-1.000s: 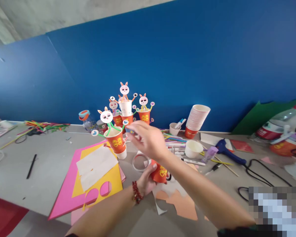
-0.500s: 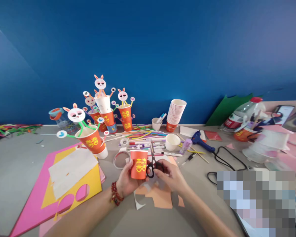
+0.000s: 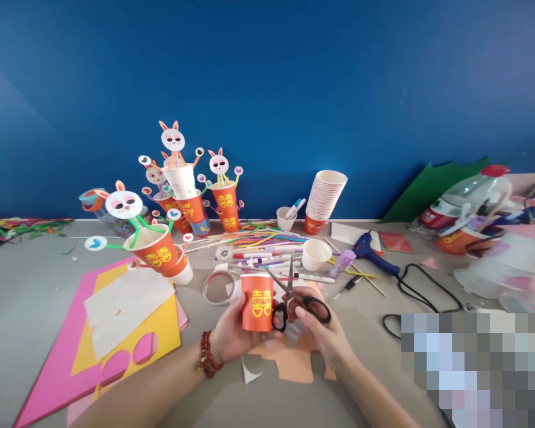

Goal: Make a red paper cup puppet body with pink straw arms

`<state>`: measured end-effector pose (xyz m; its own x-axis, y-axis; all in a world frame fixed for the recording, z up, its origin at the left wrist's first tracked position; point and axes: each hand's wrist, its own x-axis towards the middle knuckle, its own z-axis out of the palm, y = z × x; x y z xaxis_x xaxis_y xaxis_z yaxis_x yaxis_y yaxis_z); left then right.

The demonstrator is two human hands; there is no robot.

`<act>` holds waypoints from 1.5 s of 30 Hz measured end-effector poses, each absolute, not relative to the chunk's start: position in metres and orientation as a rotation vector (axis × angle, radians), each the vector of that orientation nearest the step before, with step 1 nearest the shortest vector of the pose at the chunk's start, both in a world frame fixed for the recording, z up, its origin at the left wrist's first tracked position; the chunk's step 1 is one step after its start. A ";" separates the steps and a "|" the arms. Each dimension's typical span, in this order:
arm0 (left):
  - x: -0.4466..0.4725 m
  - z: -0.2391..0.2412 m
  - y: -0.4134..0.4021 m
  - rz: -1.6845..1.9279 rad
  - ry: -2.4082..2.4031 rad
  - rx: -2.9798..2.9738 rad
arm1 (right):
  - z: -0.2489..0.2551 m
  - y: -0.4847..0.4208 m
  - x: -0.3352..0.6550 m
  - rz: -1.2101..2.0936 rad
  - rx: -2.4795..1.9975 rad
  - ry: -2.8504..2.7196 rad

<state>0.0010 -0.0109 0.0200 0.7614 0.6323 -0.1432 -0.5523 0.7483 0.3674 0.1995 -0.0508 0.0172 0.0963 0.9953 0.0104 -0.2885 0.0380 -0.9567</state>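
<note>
The grey table is covered with many things. On the left, a big pink sheet is laid flat, and bright fuzzy sticks are heaped behind it. Stacked cups with bunny faces are grouped at the back. In the middle, a tape ring is placed near scattered pens. Peach paper is spread in front. A blue glue gun is set down on the right.
</note>
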 end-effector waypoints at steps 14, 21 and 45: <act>0.003 0.027 -0.018 0.762 0.325 0.816 | -0.004 -0.057 0.192 1.215 -1.048 -0.806; -0.001 0.027 -0.021 0.586 0.306 0.945 | 0.015 -0.061 0.188 1.227 -1.001 -0.746; -0.011 0.020 -0.009 0.627 0.192 0.604 | 0.041 -0.057 0.204 1.207 -1.099 -0.940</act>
